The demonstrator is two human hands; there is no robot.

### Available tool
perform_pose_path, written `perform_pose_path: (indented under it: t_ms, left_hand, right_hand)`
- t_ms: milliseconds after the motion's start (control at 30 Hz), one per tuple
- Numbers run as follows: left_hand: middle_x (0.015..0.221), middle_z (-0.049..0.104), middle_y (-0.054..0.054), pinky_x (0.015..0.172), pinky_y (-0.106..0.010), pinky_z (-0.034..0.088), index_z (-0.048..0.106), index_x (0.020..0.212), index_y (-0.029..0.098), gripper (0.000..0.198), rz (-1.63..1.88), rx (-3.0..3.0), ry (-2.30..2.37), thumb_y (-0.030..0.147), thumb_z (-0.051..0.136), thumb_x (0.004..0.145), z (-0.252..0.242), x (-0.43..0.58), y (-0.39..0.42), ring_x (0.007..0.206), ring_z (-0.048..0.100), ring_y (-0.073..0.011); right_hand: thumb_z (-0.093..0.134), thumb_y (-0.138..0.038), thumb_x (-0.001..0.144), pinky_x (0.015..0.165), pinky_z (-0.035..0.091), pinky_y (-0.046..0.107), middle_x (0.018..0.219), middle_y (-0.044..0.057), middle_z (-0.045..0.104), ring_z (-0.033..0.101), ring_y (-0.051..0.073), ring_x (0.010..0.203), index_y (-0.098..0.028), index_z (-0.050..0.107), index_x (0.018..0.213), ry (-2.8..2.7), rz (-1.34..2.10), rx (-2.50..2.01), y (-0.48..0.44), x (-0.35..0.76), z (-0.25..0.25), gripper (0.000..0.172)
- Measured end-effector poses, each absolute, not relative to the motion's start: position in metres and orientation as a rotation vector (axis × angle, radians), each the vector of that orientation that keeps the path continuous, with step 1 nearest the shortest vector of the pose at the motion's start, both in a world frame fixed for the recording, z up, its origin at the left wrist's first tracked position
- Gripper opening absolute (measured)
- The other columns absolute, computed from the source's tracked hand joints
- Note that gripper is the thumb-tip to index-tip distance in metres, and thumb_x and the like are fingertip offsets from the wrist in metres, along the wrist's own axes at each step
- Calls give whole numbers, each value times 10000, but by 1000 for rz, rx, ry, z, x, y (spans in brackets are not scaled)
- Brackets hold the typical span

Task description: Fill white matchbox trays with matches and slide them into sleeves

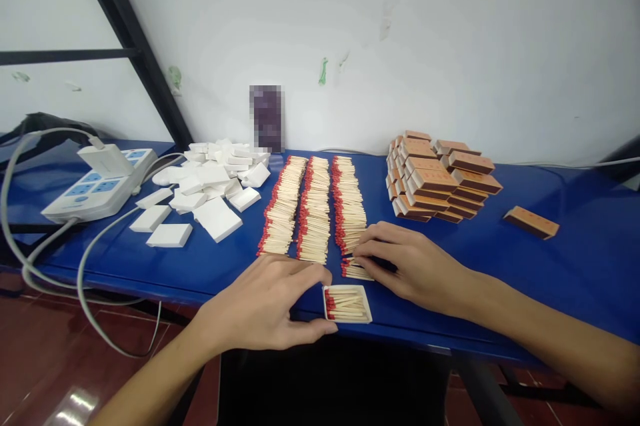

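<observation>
So the white tray [369,306] is sitting near the front edge of the blue surface [480,253], long axis running left-right, and the matches [346,303] inside are pointing their red heads left. Your left hand [273,299] is clamping its left end between thumb and forefinger, so that's the nearer hand. Your right hand [415,263] is touching the near end of the right-hand row [350,199]; can't tell if it's pinching any sticks. From there, the tray is lying just toward you and a bit left. 2 other rows [314,213] are running alongside. Further out, white boxes [215,179] are piling up left, orange matchboxes [435,176] right, and 1 loose matchbox [531,221] is lying apart.
</observation>
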State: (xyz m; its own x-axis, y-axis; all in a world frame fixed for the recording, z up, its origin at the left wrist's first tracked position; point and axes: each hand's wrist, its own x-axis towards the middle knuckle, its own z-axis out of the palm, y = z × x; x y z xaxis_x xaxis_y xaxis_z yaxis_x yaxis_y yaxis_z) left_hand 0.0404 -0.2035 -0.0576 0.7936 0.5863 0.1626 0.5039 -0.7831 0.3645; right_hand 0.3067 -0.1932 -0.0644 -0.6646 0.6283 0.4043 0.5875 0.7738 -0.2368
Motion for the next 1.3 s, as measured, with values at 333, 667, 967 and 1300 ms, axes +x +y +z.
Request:
perform_pose_path:
  t_ms: [333, 667, 967, 1300]
  left_hand:
    - [659, 474, 73, 654, -281, 389, 580, 1047, 230, 325, 372, 2677, 851, 451, 725, 858, -58, 41, -201, 599, 521, -154]
    - [667, 500, 64, 640, -274, 380, 575, 1031, 231, 309, 379, 2682, 836, 458, 706, 867, -57, 41, -202, 597, 523, -156]
    - [667, 490, 64, 653, -276, 374, 580, 1031, 226, 317, 372, 2673, 848, 450, 723, 858, -58, 41, -201, 608, 523, -159]
    - [681, 516, 62, 651, -278, 388, 589, 1051, 228, 324, 366, 2664, 851, 453, 720, 859, -58, 41, -202, 615, 540, -158]
  right_hand:
    - [535, -173, 977, 743, 516, 346, 936, 87, 695, 608, 211, 849, -162, 723, 981, -2496, 113, -912, -191, 307, -64, 188]
    - [523, -208, 990, 749, 531, 309, 941, 71, 707, 643, 187, 863, -201, 732, 967, -2452, 304, -994, -194, 306, -58, 210]
    - [559, -178, 959, 754, 525, 288, 940, 56, 706, 657, 175, 864, -194, 742, 986, -2440, 352, -1024, -196, 308, -58, 186]
    - [551, -195, 967, 708, 507, 280, 895, 47, 692, 643, 164, 807, -204, 746, 968, -2444, 389, -1056, -198, 307, -54, 195]
